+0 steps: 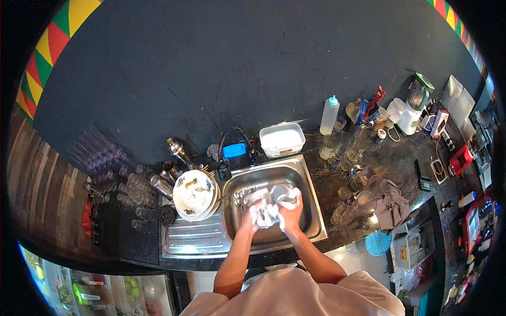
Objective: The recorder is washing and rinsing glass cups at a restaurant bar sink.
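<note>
The right hand (292, 213) is curled about the near right side of a grey vessel (281, 193), pressing suds against it; the left hand (252, 216) sits across from it at a similar height, its fingers so buried in foam (267, 215) that I cannot tell whether they pinch anything. The vessel lies just beyond the grip, on the far side of the foam and between the two hands, nearer the right; its rounded end shows, but suds hide the rest, so its long axis is unclear. Both hands are over the sink (314, 213), with shiny pieces (243, 196) in the basin just far and left of the left hand. Farther left, a stack of pale bowls (192, 196) stands beside the basin; beyond its far edge are a white tub (284, 152) and a blue item (234, 151). To the right, well apart from the hands, glasses (328, 151) and a brown cloth (389, 203) lie on the counter.
</note>
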`<state>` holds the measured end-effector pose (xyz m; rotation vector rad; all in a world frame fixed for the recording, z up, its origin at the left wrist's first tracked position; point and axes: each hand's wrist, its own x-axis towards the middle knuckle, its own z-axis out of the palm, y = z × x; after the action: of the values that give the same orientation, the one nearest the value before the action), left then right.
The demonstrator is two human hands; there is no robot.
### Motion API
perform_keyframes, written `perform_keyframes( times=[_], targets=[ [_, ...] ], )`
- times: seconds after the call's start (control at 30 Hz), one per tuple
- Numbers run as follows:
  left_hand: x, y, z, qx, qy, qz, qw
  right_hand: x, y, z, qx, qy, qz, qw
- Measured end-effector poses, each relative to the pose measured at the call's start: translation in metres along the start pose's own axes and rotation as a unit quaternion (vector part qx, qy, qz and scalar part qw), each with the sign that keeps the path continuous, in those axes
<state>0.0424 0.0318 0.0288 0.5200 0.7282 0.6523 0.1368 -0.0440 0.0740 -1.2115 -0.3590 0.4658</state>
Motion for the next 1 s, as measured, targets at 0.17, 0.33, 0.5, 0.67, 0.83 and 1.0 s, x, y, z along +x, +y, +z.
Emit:
perform_keyframes(
  times=[0.17,0.33,0.5,0.67,0.83,1.0],
  targets=[
    [0.000,-0.004,-0.004,0.032,0.058,0.089,0.994,-0.010,-0.026,-0.007,-0.207,-0.101,-0.065,0.971],
    [-0.019,0.008,0.012,0.088,0.038,0.143,0.985,-0.006,-0.027,-0.018,-0.402,-0.235,-0.097,0.879],
    [-0.001,0.006,-0.023,0.018,0.033,0.016,0.999,0.018,0.001,-0.010,-0.298,-0.375,-0.047,0.877],
    [-0.008,0.006,-0.017,-0.127,-0.031,-0.019,0.991,0.041,-0.020,-0.018,0.064,-0.142,0.107,0.982],
    [-0.004,0.010,-0.039,-0.065,-0.028,-0.053,0.996,0.041,-0.003,0.008,0.106,-0.320,0.177,0.925],
    [-0.005,0.020,-0.026,-0.168,-0.077,-0.089,0.979,0.004,0.006,0.006,0.021,-0.246,0.042,0.968]
  ],
)
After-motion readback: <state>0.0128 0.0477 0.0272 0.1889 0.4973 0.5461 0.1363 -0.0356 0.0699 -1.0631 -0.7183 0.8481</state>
